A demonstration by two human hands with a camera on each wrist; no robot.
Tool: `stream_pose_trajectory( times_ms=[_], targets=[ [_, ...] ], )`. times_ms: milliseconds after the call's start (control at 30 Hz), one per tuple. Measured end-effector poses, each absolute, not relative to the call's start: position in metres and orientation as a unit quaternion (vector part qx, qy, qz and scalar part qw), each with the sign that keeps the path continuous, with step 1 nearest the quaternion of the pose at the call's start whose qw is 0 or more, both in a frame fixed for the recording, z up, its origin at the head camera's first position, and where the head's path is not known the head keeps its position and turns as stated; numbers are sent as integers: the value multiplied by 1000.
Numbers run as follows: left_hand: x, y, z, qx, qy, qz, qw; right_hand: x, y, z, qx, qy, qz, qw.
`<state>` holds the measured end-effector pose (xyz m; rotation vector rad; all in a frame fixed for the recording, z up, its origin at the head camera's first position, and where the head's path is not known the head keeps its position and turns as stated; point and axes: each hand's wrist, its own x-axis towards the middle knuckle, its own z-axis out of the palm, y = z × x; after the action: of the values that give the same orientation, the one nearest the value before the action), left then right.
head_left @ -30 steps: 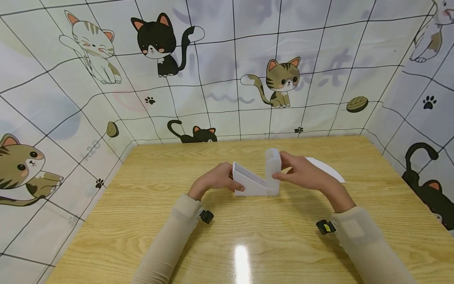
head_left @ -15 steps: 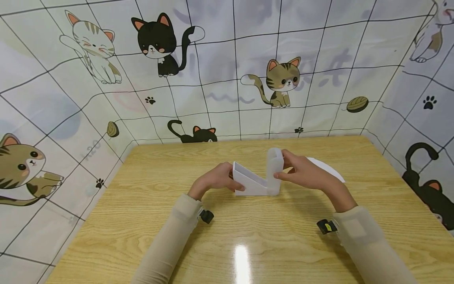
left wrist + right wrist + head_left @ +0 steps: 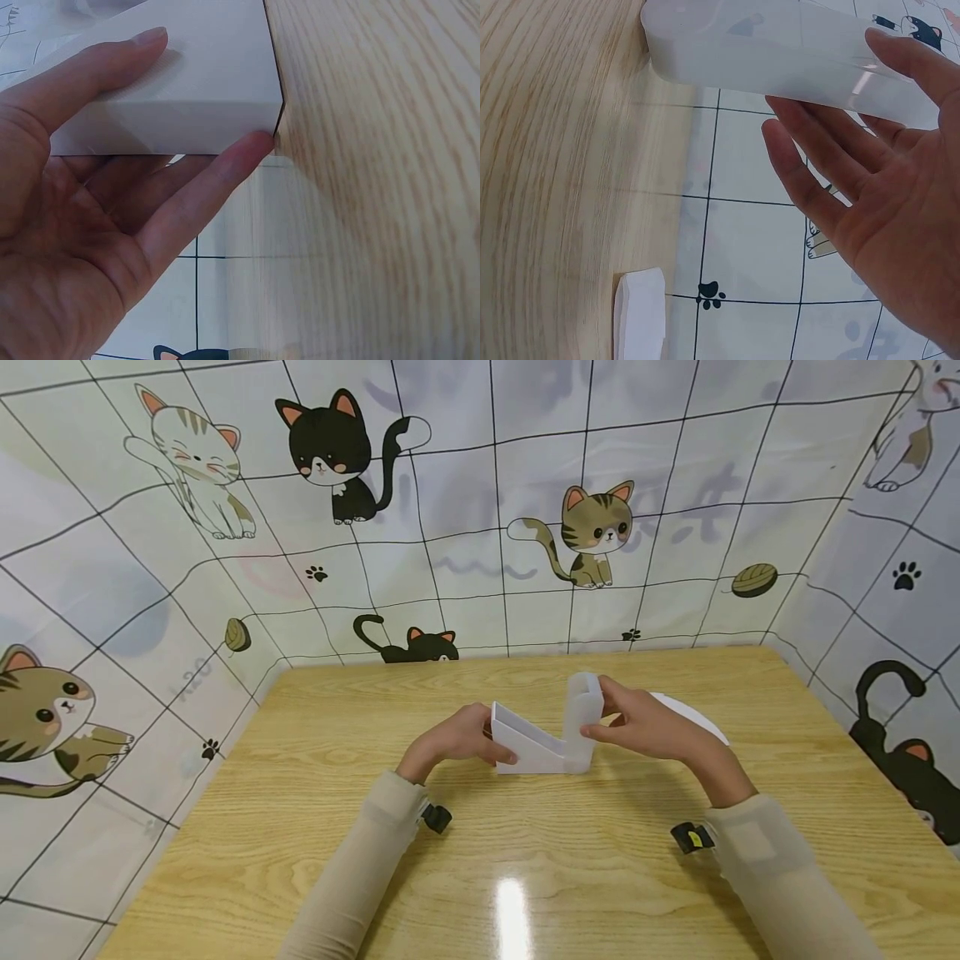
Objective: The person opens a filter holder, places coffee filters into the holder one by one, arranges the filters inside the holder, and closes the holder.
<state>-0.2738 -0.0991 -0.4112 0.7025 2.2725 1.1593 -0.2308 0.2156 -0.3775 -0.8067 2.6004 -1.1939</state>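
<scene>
A white wedge-shaped box [image 3: 531, 755], sloping down to the right with an open top, sits on the table. At its tall left end my left hand [image 3: 467, 733] grips it; the left wrist view has the thumb on one face of the box [image 3: 210, 67] and a finger near its bottom corner. An upright, translucent plastic case [image 3: 579, 727] with rounded ends stands at the low right end. Whether the two touch or fit together is unclear. My right hand [image 3: 637, 723] holds the case between thumb and fingers, with two fingers partly extended below the case [image 3: 742, 56] in the right wrist view.
Behind the right hand a white curved piece [image 3: 693, 718] lies on the wooden table [image 3: 420, 868]; the forearm partly hides it. A cat-patterned cloth [image 3: 465, 510] hangs behind the table and along both sides.
The upper part of the translucent case has shifted slightly right with my right hand. My left hand and the white box have stayed in place.
</scene>
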Motion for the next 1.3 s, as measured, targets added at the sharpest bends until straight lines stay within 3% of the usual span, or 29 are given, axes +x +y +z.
stream_pose_trajectory(
  times_ms=[1300],
  targets=[
    [-273,-99,-411,266,827,428,248,-230,219,-376,-264,877,-392,84]
  ],
)
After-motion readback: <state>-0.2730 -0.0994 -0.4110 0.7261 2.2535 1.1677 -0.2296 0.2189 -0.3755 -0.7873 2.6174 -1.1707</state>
